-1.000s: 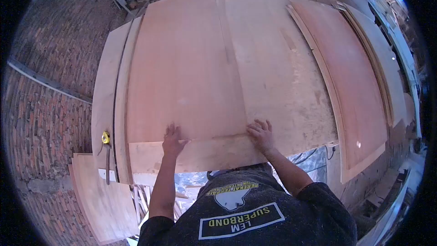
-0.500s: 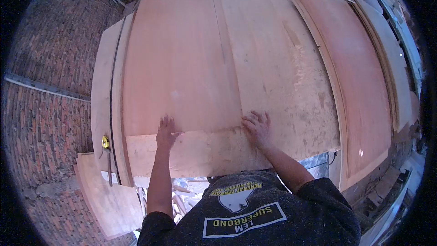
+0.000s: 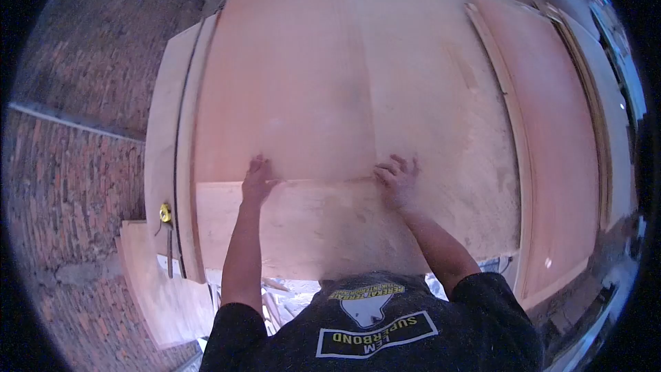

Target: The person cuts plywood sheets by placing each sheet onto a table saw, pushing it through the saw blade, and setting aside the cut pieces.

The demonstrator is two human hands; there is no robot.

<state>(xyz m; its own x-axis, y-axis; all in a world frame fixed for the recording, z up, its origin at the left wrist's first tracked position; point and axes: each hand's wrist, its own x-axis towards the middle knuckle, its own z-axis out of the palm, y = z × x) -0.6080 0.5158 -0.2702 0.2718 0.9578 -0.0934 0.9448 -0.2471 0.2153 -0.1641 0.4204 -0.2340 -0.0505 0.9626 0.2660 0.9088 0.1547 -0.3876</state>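
A large reddish plywood sheet (image 3: 282,83) lies over a paler sheet (image 3: 441,117). My left hand (image 3: 258,179) rests at the near edge of the reddish sheet, left of its middle, with the thumb spread along the edge. At the near right corner of that sheet is my right hand (image 3: 397,180), fingers apart, partly over the paler sheet. Between my body and the sheet's edge shows a pale strip of board (image 3: 289,224). Both hands touch the wood from above.
On the far left lie a yellow tape measure (image 3: 165,213) and a thin dark tool (image 3: 170,255). More stacked boards (image 3: 558,131) lie at the right. A brick wall (image 3: 76,186) stands at the left, with another panel (image 3: 155,289) low beside it.
Both hands and the near edge of the reddish sheet have shifted away from my body, and more of the pale strip shows. The separate narrow strip at the sheet's far right edge no longer shows.
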